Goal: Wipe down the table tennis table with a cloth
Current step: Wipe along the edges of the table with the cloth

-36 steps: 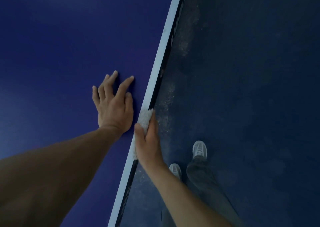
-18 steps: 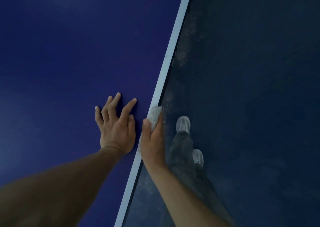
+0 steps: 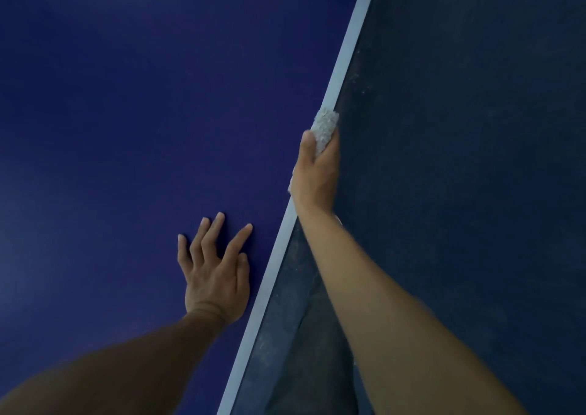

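The blue table tennis table [image 3: 133, 129] fills the left of the head view, and its white edge line [image 3: 348, 53] runs diagonally from top right to bottom centre. My right hand [image 3: 317, 176] grips a pale, nubbly cloth [image 3: 325, 126] wrapped over that edge, thumb on the table side, fingers hidden over the rim. My left hand [image 3: 218, 272] rests flat on the blue top with fingers spread, just left of the white line and nearer to me than the cloth.
To the right of the table edge lies a dark blue floor [image 3: 459, 160] with dusty pale specks close to the rim. A grey trouser leg [image 3: 317, 351] shows under my right forearm.
My right hand has slid the cloth forward along the table edge, away from me, well past the left hand. The left hand stays flat on the top. My shoes are no longer visible.
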